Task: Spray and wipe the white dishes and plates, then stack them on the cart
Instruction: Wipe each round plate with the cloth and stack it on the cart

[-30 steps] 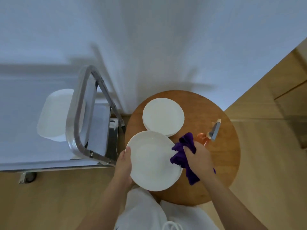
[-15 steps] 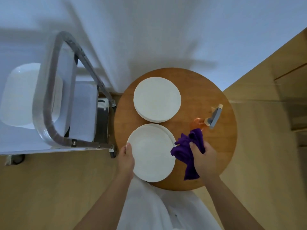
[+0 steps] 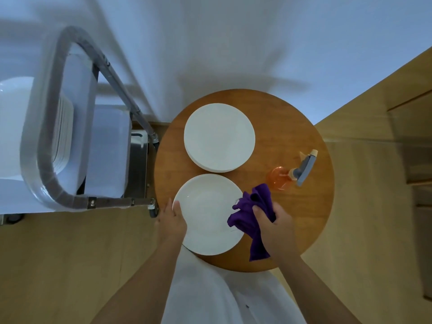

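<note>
Leftmost, the cart (image 3: 70,160) stands beside the round worktop (image 3: 304,218), its steel handle arching over a stack of white dishes (image 3: 14,127) on its top shelf. My left hand (image 3: 171,222) has its grip curled on the near plate (image 3: 208,213), thumb over the left rim. That plate sits at the worktop's front edge; a stack of plates (image 3: 219,136) lies just behind it. My right hand (image 3: 275,226) has its grip pinching the purple cloth (image 3: 250,216), which touches the near plate's right rim. Beyond the cloth, the orange spray bottle (image 3: 292,171) lies on its side.
</note>
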The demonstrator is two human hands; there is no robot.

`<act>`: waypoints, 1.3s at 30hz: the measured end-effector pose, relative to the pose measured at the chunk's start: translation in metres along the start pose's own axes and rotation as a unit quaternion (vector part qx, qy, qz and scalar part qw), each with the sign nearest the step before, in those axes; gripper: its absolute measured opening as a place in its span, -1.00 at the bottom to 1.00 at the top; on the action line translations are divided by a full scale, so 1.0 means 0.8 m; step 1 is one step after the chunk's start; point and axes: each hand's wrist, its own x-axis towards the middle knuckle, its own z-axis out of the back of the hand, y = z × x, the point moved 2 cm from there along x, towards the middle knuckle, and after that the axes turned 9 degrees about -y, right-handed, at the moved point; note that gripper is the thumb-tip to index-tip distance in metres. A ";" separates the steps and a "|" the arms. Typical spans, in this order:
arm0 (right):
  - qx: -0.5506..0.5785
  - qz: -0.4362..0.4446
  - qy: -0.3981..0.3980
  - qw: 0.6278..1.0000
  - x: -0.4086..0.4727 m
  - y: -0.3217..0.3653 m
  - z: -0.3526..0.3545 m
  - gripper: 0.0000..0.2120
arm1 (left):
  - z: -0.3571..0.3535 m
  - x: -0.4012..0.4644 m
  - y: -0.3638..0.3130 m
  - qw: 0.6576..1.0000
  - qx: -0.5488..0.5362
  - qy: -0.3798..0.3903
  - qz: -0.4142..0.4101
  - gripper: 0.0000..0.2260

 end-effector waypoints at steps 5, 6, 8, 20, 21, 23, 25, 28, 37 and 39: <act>0.003 0.009 0.008 1.000 0.004 0.010 -0.007 -0.90 | 0.011 0.003 -0.035 0.996 0.074 -0.042 -0.037 -0.39; 0.007 0.006 0.007 1.000 0.006 0.012 -0.008 -0.90 | 0.016 0.005 -0.052 0.994 0.068 -0.066 -0.062 -0.41; 0.020 -0.002 -0.001 1.000 0.009 0.015 -0.011 -0.89 | 0.025 0.015 -0.091 0.990 0.035 -0.097 -0.095 -0.50; 0.030 0.003 -0.037 0.999 0.023 0.018 -0.013 -0.88 | 0.031 0.073 -0.202 0.987 0.106 0.036 -0.118 -0.68; 0.029 0.003 -0.037 0.999 0.023 0.019 -0.013 -0.87 | 0.032 0.073 -0.203 0.988 0.095 0.033 -0.119 -0.70; 0.027 -0.003 -0.039 0.999 0.022 0.019 -0.015 -0.88 | 0.032 0.078 -0.202 0.993 0.027 0.042 -0.109 -0.79; 0.029 -0.007 -0.041 0.999 0.021 0.020 -0.015 -0.88 | 0.032 0.079 -0.200 0.991 -0.087 0.052 -0.088 -0.82; 0.038 -0.011 -0.041 0.998 0.020 0.024 -0.014 -0.87 | 0.036 0.071 -0.201 0.979 -0.190 0.026 -0.074 -0.76; 0.125 0.016 -0.053 0.991 0.015 0.068 0.006 -0.94 | 0.064 0.027 -0.192 0.952 -0.295 0.028 -0.074 -0.80; 0.175 0.011 -0.061 0.983 0.016 0.081 0.014 -0.96 | 0.080 0.009 -0.190 0.946 -0.307 0.034 -0.093 -0.80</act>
